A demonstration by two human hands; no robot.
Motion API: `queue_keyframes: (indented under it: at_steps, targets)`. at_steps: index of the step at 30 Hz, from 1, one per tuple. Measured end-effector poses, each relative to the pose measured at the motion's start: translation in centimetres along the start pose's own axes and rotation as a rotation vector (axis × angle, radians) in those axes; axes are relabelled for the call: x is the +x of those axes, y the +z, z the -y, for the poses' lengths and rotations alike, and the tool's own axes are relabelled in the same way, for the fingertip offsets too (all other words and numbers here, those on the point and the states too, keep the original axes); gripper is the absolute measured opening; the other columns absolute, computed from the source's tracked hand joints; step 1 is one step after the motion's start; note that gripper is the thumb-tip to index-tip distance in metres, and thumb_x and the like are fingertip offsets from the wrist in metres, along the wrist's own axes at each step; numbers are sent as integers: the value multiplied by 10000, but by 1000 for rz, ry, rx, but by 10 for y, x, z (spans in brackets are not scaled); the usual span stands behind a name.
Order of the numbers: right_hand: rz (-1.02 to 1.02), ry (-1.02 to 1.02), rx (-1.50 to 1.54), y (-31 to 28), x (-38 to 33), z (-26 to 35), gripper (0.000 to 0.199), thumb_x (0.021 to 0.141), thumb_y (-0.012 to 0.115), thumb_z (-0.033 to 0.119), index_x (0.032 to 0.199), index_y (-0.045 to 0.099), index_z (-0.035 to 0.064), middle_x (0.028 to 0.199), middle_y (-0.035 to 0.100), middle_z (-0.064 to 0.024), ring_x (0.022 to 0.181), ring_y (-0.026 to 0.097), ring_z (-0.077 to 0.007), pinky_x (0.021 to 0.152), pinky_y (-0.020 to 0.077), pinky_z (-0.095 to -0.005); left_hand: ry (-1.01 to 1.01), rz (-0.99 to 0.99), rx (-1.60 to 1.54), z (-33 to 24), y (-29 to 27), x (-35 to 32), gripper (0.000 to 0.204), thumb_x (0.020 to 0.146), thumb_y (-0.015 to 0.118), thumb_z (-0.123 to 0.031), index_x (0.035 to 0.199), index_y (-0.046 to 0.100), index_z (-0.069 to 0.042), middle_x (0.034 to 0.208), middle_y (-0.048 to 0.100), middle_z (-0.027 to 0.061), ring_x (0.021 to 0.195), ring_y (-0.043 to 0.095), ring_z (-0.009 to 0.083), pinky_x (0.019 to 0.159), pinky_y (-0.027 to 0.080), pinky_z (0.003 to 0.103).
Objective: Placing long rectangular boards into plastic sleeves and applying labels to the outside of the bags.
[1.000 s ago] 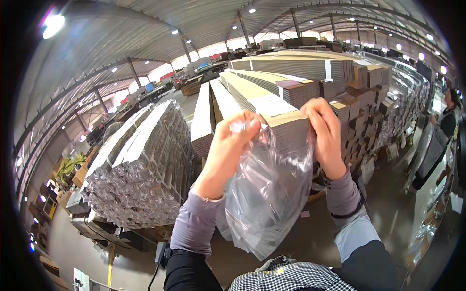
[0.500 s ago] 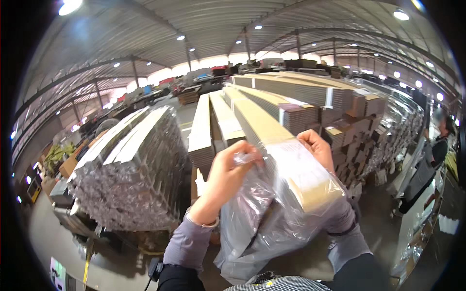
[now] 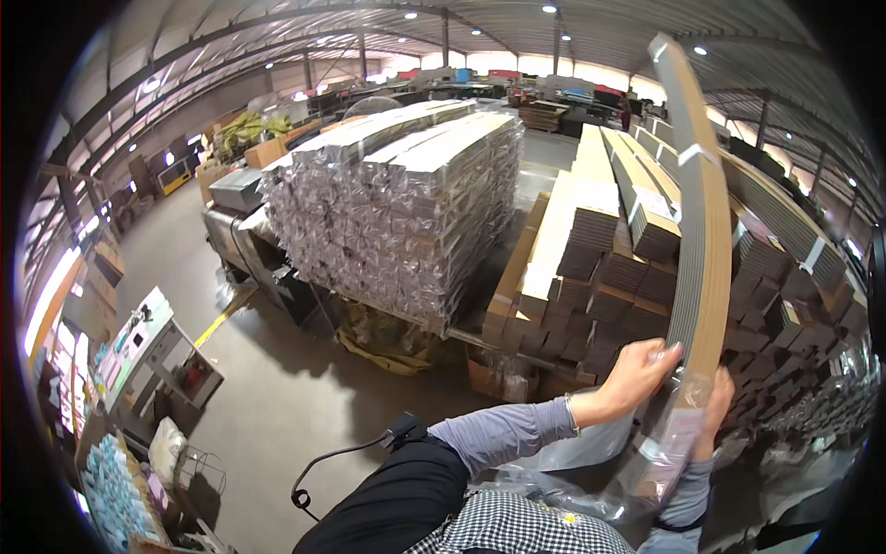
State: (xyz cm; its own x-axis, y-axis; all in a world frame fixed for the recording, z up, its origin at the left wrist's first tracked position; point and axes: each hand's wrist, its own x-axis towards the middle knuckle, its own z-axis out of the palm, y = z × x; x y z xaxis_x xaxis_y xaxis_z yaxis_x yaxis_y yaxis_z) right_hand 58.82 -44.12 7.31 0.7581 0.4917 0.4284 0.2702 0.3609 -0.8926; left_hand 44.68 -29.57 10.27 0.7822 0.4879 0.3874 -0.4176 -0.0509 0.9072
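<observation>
A long bundle of thin, brown-faced boards (image 3: pixel 709 240) stands steeply tilted in front of me, its far end high up. A white strap (image 3: pixel 699 153) runs round its upper part. Over its lower end sits a clear plastic bag (image 3: pixel 651 466), with a pale printed sheet (image 3: pixel 678 439) showing through. My left hand (image 3: pixel 637 374) is closed at the bundle's left edge, where the bag's mouth gathers; its exact hold is partly hidden. Around the right edge wraps my right hand (image 3: pixel 718 406), closed on the bundle, some of its fingers out of sight.
Behind the bundle lie stacked board bundles (image 3: pixel 591 212). A large stack of plastic-wrapped bundles (image 3: pixel 397 212) stands left of them on a low support. Further left are a small worktable (image 3: pixel 152 346) and a crate of light-blue pieces (image 3: pixel 115 485). A black cable (image 3: pixel 341 452) hangs by my left arm.
My view has swung left. The bundle, earlier lying lengthwise away from me, now rises steeply at the right. Both hands have moved with it, and the bag covers its lower end.
</observation>
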Motion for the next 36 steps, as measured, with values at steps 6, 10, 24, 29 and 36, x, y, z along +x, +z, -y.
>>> queue_keyframes:
  at_steps: [6,10,24,29,36]
  targets:
    - [9,503,-258,-10,-65,-93,70,937,534,33,992,544,75,754,546,-28,467,429,-60,393,318,-223,-166,-62,349,123,-32,-54,448,788,574,-41,1223,469,-26,721,641,119,644,669,190,591,521,348]
    - [-68,248,-113,-11,-53,-103,87,964,528,84,1028,582,59,866,609,-18,681,566,-84,575,448,-242,-139,39,456,93,-33,-59,736,752,549,22,1450,334,-66,735,649,127,660,664,200,615,523,363]
    - [-13,187,45,76,-113,-130,40,951,537,28,981,522,49,851,574,-1,750,544,-67,647,422,-195,-82,-31,521,103,-92,-124,701,776,544,54,1431,396,-148,808,642,174,743,667,306,693,513,375]
    - [7,1,130,114,-131,-102,275,947,552,24,1204,456,44,918,515,-29,845,506,-94,767,439,-253,11,-2,272,68,-119,-114,444,889,561,-4,1317,488,-97,895,602,83,636,577,141,601,474,275]
    - [526,551,244,204,-241,-228,814,764,743,149,1432,305,-10,1352,456,-170,1274,435,-266,1078,348,-371,598,-296,-374,-168,-168,-103,394,880,628,-189,1218,487,-43,802,531,-2,490,435,62,473,387,210]
